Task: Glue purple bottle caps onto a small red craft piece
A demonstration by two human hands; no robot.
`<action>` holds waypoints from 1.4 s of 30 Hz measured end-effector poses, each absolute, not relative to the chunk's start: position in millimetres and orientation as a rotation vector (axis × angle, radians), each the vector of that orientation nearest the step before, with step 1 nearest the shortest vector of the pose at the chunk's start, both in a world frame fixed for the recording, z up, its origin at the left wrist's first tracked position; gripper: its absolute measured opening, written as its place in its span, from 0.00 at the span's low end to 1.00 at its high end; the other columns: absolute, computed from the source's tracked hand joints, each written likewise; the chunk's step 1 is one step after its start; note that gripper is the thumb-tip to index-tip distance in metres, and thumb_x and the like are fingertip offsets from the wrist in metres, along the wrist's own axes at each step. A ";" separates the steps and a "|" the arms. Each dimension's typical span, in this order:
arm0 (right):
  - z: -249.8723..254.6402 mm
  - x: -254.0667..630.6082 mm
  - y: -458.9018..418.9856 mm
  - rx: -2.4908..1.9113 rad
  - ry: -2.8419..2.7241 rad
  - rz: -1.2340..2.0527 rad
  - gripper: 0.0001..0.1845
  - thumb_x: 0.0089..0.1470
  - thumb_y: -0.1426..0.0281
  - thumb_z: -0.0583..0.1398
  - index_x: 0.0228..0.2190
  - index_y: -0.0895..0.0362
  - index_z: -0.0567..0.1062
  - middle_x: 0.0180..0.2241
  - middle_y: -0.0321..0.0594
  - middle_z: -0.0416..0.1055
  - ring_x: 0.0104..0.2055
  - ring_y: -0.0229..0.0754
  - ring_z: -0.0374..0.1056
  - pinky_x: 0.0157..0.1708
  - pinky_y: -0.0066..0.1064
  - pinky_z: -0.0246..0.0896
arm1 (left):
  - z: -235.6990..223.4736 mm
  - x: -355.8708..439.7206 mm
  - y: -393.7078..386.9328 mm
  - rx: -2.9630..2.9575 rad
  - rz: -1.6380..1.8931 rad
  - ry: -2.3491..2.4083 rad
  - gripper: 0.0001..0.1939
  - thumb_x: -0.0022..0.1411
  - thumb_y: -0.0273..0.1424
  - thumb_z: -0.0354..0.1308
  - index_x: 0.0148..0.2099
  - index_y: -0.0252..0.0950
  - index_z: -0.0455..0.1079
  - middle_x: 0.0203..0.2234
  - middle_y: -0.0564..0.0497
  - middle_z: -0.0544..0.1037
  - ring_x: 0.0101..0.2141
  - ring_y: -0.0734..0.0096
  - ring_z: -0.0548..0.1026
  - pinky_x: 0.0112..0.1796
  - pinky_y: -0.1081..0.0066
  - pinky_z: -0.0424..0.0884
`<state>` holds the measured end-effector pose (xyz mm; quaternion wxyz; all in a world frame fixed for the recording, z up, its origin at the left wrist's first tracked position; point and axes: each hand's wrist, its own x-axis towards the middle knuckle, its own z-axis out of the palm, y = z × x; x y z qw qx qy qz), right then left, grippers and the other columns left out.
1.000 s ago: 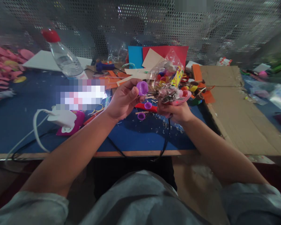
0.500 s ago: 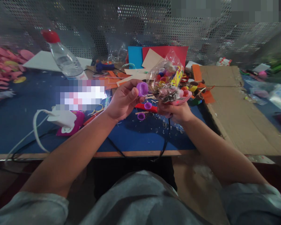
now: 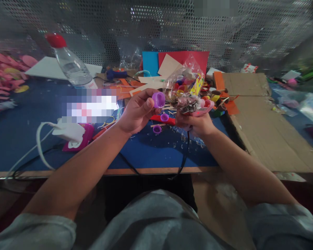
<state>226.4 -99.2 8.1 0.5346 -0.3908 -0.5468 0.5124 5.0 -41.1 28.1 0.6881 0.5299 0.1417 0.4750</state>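
Pinched between the thumb and fingers of my left hand [image 3: 138, 111] is a purple bottle cap [image 3: 159, 100], its hollow side facing right. My right hand [image 3: 198, 122] is wrapped round the handle of a pink hot glue gun [image 3: 202, 111]. The gun's front points left at the cap, and its tip is covered with grey crumpled stuff [image 3: 187, 103]. A small red light glows on its side and a black cord [image 3: 185, 156] hangs below. Under the hands, two more purple caps [image 3: 164, 117] lie on the blue table, close to a red strip [image 3: 156, 118].
A clear bag of colourful caps [image 3: 182, 83] stands behind the gun. Cardboard [image 3: 271, 128] covers the right side. At left are a water bottle [image 3: 73, 66], a white plug on a magenta power strip [image 3: 79, 142] and pink pieces [image 3: 5, 73]. Coloured sheets [image 3: 187, 59] lean at the back.
Both hands keep almost the same place and grip. The grey stuff at the glue gun's tip looks slightly shifted; little else differs.
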 end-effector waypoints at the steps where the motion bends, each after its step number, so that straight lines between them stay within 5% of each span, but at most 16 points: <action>1: 8.5 225.9 -99.4 -0.922 -1.296 1.222 0.22 0.42 0.57 0.79 0.24 0.53 0.73 0.19 0.31 0.64 0.21 0.36 0.56 0.21 0.32 0.50 | 28.2 5.4 -41.0 1.185 1.062 0.313 0.31 0.52 0.56 0.80 0.43 0.37 0.77 0.30 0.55 0.76 0.28 0.79 0.77 0.33 0.75 0.78; 6: 9.0 225.6 -99.7 -0.913 -1.269 1.237 0.24 0.42 0.57 0.79 0.22 0.53 0.72 0.18 0.31 0.61 0.20 0.34 0.55 0.20 0.32 0.49 | 28.2 7.2 -40.6 1.165 1.075 0.273 0.33 0.46 0.57 0.82 0.40 0.37 0.77 0.28 0.55 0.77 0.27 0.79 0.76 0.31 0.77 0.77; 20: 9.7 223.4 -100.2 -0.922 -1.183 1.229 0.22 0.38 0.63 0.79 0.24 0.53 0.72 0.19 0.29 0.62 0.20 0.33 0.54 0.20 0.31 0.48 | 23.4 6.8 -39.5 1.191 1.072 0.246 0.32 0.47 0.56 0.82 0.41 0.38 0.78 0.28 0.55 0.78 0.27 0.78 0.77 0.31 0.77 0.76; 42: 13.4 223.2 -101.8 -0.937 -1.250 1.221 0.27 0.39 0.55 0.80 0.21 0.52 0.70 0.18 0.30 0.60 0.20 0.35 0.53 0.20 0.33 0.47 | 28.7 6.5 -42.9 1.227 1.014 0.265 0.32 0.48 0.59 0.80 0.37 0.37 0.79 0.26 0.55 0.76 0.26 0.78 0.75 0.31 0.75 0.76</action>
